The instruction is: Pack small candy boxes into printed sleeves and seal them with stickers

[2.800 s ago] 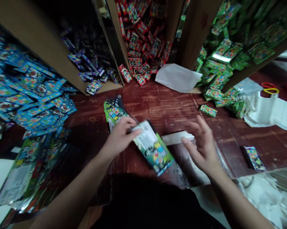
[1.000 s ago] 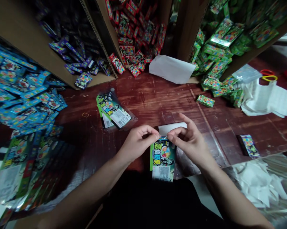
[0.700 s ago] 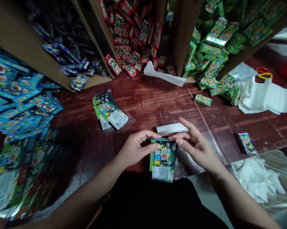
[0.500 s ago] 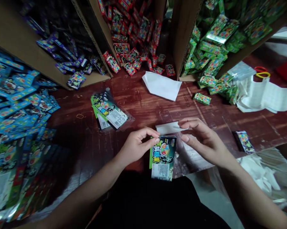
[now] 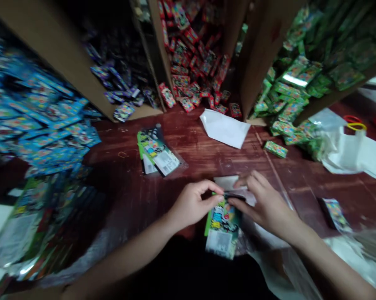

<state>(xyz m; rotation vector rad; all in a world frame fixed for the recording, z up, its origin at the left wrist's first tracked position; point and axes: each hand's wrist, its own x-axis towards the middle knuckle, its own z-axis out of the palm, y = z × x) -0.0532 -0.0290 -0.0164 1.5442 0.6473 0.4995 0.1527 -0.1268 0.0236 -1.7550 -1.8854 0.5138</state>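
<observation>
A green and black printed candy packet (image 5: 221, 227) with a white label hangs near the table's front edge. My left hand (image 5: 195, 204) pinches its top edge between thumb and fingers. At the packet's top right, my right hand (image 5: 264, 204) is closed on the upper edge; blur hides exactly how the fingertips grip. Just behind the hands lies a white paper strip (image 5: 225, 182), partly covered by the right fingers. Two similar packets (image 5: 163, 156) in clear plastic overlap on the table to the left.
Cardboard boxes hold small purple (image 5: 122, 89), red (image 5: 194, 62) and green packs (image 5: 289, 98). Blue packs (image 5: 47, 125) are heaped at left above bagged packets (image 5: 22, 225). A white sheet (image 5: 225, 129), one dark pack (image 5: 335, 214) and scissors (image 5: 354, 123) lie about.
The right hand has closed onto the packet's top edge, where it was open beside it before. The whole view has shifted, so things appear lower and further right.
</observation>
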